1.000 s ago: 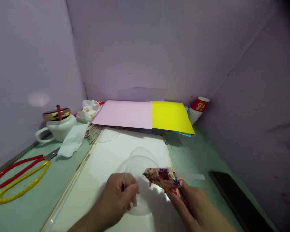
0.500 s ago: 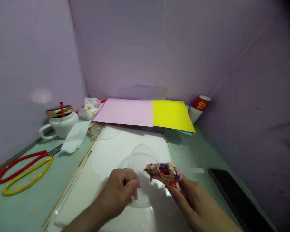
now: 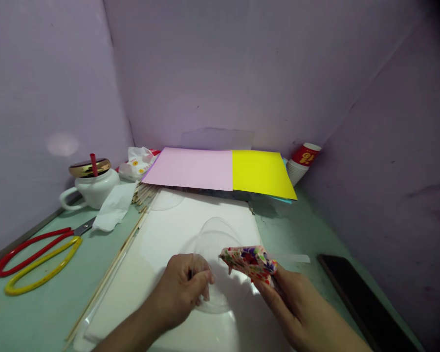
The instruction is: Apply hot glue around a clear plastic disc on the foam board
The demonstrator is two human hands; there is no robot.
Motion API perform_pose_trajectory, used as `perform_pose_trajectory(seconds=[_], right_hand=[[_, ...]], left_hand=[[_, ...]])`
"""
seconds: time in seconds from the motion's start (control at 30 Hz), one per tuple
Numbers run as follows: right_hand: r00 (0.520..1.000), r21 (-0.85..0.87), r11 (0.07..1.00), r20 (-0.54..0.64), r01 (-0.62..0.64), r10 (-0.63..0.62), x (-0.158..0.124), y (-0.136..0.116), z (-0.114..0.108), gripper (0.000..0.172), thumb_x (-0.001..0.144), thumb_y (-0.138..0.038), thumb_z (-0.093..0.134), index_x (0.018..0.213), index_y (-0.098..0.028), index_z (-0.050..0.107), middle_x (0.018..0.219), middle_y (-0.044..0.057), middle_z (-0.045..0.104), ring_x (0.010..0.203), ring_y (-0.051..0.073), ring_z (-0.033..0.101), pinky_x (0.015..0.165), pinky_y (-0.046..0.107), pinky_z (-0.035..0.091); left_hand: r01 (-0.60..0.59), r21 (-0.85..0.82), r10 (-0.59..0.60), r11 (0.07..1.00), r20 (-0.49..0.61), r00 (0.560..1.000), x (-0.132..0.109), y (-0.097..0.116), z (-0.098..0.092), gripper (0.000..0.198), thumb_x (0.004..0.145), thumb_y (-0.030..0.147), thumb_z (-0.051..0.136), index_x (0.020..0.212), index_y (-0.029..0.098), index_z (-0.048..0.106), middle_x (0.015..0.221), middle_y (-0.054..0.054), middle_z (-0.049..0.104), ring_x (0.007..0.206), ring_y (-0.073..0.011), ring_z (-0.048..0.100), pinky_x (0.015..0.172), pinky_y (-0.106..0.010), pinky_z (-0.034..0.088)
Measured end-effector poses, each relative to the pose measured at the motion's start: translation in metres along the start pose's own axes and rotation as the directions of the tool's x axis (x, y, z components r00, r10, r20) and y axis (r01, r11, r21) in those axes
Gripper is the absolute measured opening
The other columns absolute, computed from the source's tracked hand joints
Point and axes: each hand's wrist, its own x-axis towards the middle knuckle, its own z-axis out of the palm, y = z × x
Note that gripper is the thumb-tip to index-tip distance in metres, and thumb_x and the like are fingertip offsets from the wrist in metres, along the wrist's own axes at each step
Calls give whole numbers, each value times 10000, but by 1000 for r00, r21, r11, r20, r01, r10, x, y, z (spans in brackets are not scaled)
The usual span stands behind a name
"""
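Observation:
My right hand (image 3: 288, 298) is wrapped round a glue gun (image 3: 247, 261) with a colourful floral covering. A translucent glue stick (image 3: 291, 258) sticks out of its back end, and its nozzle points left. My left hand (image 3: 187, 288) is closed, with curled fingers at the left edge of a clear round plastic disc (image 3: 223, 293), and seems to pinch it. The discs overlap, so their outlines are hard to separate. Beneath both hands lies a white board (image 3: 157, 254).
Scissors (image 3: 40, 254) with red and yellow handles lie at left, near a white mug (image 3: 95, 190) and a tissue (image 3: 113, 205). Pink paper (image 3: 194, 168) and yellow paper (image 3: 262, 173) lie behind the board. Stacked paper cups (image 3: 302, 164) and a dark phone-like slab (image 3: 366, 303) are at right.

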Motion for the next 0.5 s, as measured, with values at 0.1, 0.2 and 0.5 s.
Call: perform_pose_trajectory(seconds=[0.1,0.2,0.5], right_hand=[[1000,-11,1000,15,7,-7,2,-2,-2,418,894,-360,343,1229,-183,520,1106,101,656,904,222,634,808,320,473],[1000,-22,1000,23,17,-17,3,-2,-3,421,896,-361,341,1235,-183,516,1123,101,648,927,222,628,830,328,468],[996,21,997,54,69,-70,1,9,-1,416,887,-346,371,1248,-189,503,1204,114,597,1046,255,574,892,383,432]], left_hand=[[10,-4,-10,1000,6,1000,0,0,1,230,670,166,495,441,158,470,431,39,474,407,-67,420,406,-179,346],[6,-4,-6,1000,3,1000,0,1,1,238,666,169,498,430,159,466,433,35,483,414,-70,427,411,-180,350],[47,-29,-47,998,-2,999,2,0,1,234,657,175,522,426,144,498,410,35,485,378,-64,412,386,-178,323]])
